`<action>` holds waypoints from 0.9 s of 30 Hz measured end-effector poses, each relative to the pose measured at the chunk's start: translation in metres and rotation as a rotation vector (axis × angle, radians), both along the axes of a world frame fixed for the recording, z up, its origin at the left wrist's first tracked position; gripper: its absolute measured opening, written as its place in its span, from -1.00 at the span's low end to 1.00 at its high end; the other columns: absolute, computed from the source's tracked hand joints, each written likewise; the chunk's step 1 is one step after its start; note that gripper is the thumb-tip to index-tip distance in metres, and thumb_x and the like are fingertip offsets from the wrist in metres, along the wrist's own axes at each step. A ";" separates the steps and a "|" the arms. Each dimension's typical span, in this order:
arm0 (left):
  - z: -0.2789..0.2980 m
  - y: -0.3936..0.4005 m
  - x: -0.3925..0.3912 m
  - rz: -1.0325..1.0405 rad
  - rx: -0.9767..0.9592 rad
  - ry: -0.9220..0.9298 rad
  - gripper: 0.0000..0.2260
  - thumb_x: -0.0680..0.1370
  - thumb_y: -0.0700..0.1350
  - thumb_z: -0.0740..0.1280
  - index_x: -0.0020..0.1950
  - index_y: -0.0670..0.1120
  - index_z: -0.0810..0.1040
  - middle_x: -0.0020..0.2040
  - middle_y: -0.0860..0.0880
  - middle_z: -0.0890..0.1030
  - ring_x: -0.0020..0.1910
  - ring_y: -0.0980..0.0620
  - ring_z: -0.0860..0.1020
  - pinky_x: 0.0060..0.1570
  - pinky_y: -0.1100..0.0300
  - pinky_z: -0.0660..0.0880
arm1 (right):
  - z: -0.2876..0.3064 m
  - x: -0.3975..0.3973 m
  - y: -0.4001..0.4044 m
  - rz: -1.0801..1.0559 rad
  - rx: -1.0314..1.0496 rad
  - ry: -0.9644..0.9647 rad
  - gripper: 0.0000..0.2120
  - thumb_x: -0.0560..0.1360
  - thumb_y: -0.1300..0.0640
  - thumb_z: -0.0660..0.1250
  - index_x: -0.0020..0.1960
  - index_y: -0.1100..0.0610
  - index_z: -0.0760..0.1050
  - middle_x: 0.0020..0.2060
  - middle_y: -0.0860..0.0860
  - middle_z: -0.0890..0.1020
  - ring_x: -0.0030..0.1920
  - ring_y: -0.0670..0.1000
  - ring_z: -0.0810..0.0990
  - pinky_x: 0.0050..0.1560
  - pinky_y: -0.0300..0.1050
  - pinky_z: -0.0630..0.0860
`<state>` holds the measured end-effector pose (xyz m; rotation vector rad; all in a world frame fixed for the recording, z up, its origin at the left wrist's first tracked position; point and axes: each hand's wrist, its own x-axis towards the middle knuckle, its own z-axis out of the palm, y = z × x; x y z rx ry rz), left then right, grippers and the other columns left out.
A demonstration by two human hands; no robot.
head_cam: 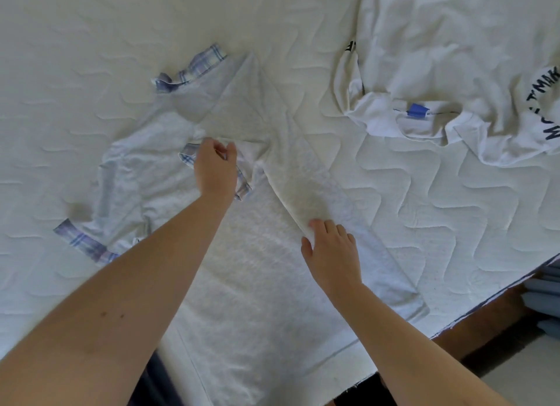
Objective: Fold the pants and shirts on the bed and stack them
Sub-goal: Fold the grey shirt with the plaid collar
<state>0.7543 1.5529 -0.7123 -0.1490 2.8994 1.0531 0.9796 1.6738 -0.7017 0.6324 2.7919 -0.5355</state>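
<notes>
- A view from above, looking down a person's two bare forearms onto a bed (pixel 91 42) covered by a cream quilted mattress with wavy stitching.
- A pale shirt (pixel 257 254) with blue plaid trim lies spread flat on the bed, directly beneath both hands, its hem toward the person and its neck away.
- The left hand (pixel 215 166) rests at the shirt's plaid collar (pixel 189 155); its grip is a thumb and fingers curled together on the cloth at the neckline, pinching the shirt.
- The right hand (pixel 331 251) lies palm down on the shirt's body, nearer the person than the left hand; its fingers are spread and bent over a long raised fold of the fabric. Whether this grip has closed on the fold or only presses it, I cannot tell.
- That fold runs diagonally from the right hand's fingertips up toward the left hand's grip.
- One plaid-cuffed sleeve (pixel 85 245) lies out to the left of the left forearm; another plaid cuff (pixel 194 67) lies beyond the left hand's grip.
- A white T-shirt (pixel 454 57) with dark printed letters and a blue neck label lies rumpled, well apart, beyond and to the right of the right hand.
- The bed's edge (pixel 485 302) runs to the right of the right forearm.
</notes>
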 end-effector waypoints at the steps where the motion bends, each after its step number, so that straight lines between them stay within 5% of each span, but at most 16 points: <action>1: 0.002 -0.007 -0.009 -0.018 -0.041 0.035 -0.80 0.56 0.02 0.36 0.04 -0.09 0.49 -0.06 0.00 0.52 -0.05 -0.01 0.51 -0.01 0.08 0.43 | 0.001 -0.008 0.000 0.007 -0.008 0.015 -0.68 0.61 -0.05 0.15 0.29 0.08 0.39 0.04 0.01 0.56 0.01 0.04 0.51 0.08 -0.07 0.44; 4: 0.001 -0.023 -0.044 -0.014 -0.208 -0.005 -0.55 0.54 0.08 0.37 0.36 -0.06 0.39 0.34 -0.13 0.40 0.33 -0.17 0.36 0.31 -0.05 0.29 | 0.000 -0.034 -0.004 0.022 -0.062 0.073 -0.65 0.59 -0.02 0.20 0.34 0.07 0.37 0.11 0.00 0.54 0.07 0.03 0.49 0.11 -0.09 0.41; 6: -0.002 -0.029 -0.070 -0.032 -0.263 -0.070 -0.50 0.56 0.18 0.28 0.42 -0.06 0.37 0.37 -0.13 0.41 0.36 -0.18 0.35 0.35 -0.09 0.26 | -0.003 -0.054 -0.007 0.037 -0.081 0.101 -0.59 0.58 -0.01 0.23 0.40 0.07 0.34 0.19 0.01 0.51 0.15 0.04 0.47 0.17 -0.06 0.41; 8: -0.004 -0.029 -0.094 -0.068 -0.205 -0.183 -0.49 0.57 0.23 0.21 0.39 -0.06 0.40 0.29 -0.13 0.50 0.26 -0.17 0.47 0.28 -0.08 0.39 | -0.008 -0.076 -0.007 0.037 -0.090 0.127 -0.54 0.57 0.00 0.25 0.43 0.08 0.32 0.24 0.03 0.48 0.20 0.07 0.46 0.20 -0.03 0.40; 10: -0.002 -0.023 -0.112 -0.044 -0.043 -0.305 -0.55 0.56 0.23 0.27 0.29 -0.05 0.44 0.15 -0.11 0.56 -0.01 -0.13 0.58 -0.06 -0.01 0.57 | -0.014 -0.097 -0.003 0.033 -0.101 0.131 -0.54 0.56 0.01 0.25 0.43 0.08 0.32 0.26 0.04 0.47 0.23 0.09 0.44 0.21 -0.02 0.38; 13: 0.001 -0.017 -0.129 -0.046 -0.014 -0.489 -0.70 0.52 0.14 0.40 0.05 -0.06 0.49 -0.10 -0.07 0.53 -0.34 -0.03 0.48 -0.52 0.25 0.39 | -0.021 -0.124 0.002 0.060 -0.099 0.112 -0.55 0.55 -0.02 0.28 0.39 0.08 0.34 0.22 0.06 0.47 0.20 0.10 0.45 0.15 -0.03 0.38; 15: 0.000 -0.014 -0.136 -0.166 -0.110 -0.564 -0.74 0.54 0.05 0.40 0.05 -0.12 0.53 -0.12 -0.12 0.54 -0.29 -0.12 0.55 -0.49 0.24 0.44 | -0.022 -0.134 0.004 0.059 -0.102 0.085 -0.53 0.52 -0.04 0.34 0.36 0.08 0.35 0.16 0.07 0.47 0.15 0.11 0.47 0.10 -0.02 0.40; 18: 0.002 -0.014 -0.147 -0.340 -0.368 -0.439 -0.71 0.60 0.02 0.29 0.17 -0.17 0.53 0.04 -0.14 0.57 0.05 -0.19 0.56 -0.07 0.09 0.47 | -0.023 -0.141 0.007 0.078 -0.101 0.053 -0.50 0.48 -0.03 0.37 0.35 0.08 0.34 0.11 0.08 0.47 0.11 0.12 0.48 0.09 -0.02 0.40; 23: -0.001 -0.028 -0.169 -0.429 -0.481 -0.337 -0.80 0.57 0.04 0.31 0.02 -0.08 0.49 -0.11 -0.02 0.52 -0.08 -0.08 0.50 -0.14 0.14 0.31 | -0.026 -0.146 0.014 0.094 -0.096 0.042 -0.50 0.54 -0.18 0.24 0.37 0.09 0.38 0.08 0.07 0.51 0.08 0.10 0.52 0.09 -0.03 0.41; 27: -0.009 -0.017 -0.188 -0.378 -0.311 -0.328 -0.81 0.55 0.11 0.35 0.01 0.02 0.48 -0.22 0.11 0.51 -0.19 0.04 0.50 -0.21 0.19 0.34 | -0.028 -0.154 0.028 0.028 -0.062 0.095 -0.58 0.54 -0.14 0.25 0.28 0.10 0.46 0.03 0.09 0.54 0.04 0.14 0.53 0.04 0.02 0.43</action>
